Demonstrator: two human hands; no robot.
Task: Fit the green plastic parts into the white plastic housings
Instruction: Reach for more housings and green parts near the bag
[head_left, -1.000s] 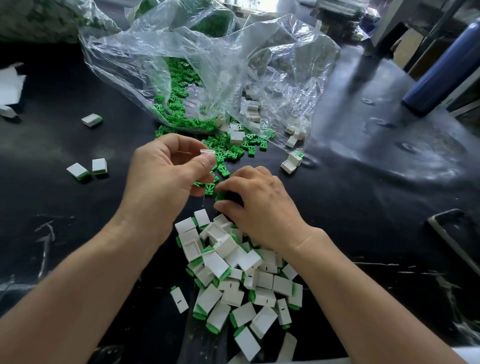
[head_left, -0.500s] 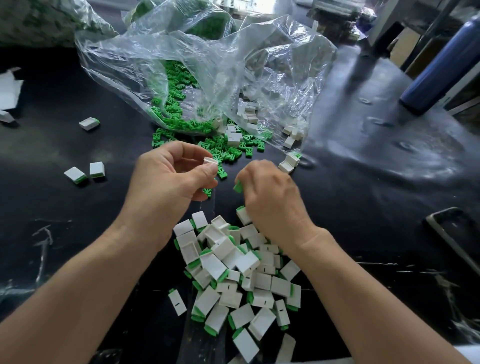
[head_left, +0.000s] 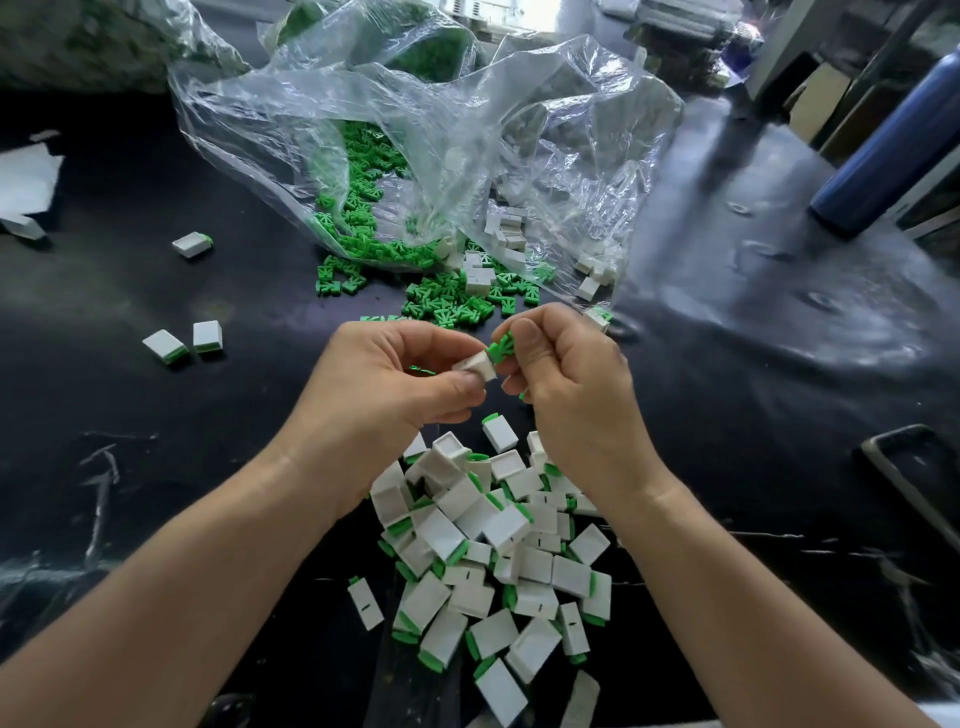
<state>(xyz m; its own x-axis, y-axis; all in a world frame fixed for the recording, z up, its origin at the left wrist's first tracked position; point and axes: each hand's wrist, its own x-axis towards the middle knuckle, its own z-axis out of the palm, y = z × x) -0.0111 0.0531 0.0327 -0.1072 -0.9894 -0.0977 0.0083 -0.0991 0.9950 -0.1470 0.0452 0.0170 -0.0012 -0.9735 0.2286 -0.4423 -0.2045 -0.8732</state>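
Note:
My left hand pinches a small white housing between thumb and fingers, its open end turned to the right. My right hand pinches a green part right at that open end, touching the housing. Both hands hover above the black table. Below them lies a pile of fitted white housings with green ends. Loose green parts spill from a clear plastic bag behind the hands, along with loose white housings.
Fitted housings lie apart at the left: a pair and a single one. A blue bottle stands at the far right. A dark rectangular frame lies at the right edge. White paper lies far left.
My right hand rose from the table with a green part and came to the white housing held in my left hand. Both hands lifted slightly and drew together.

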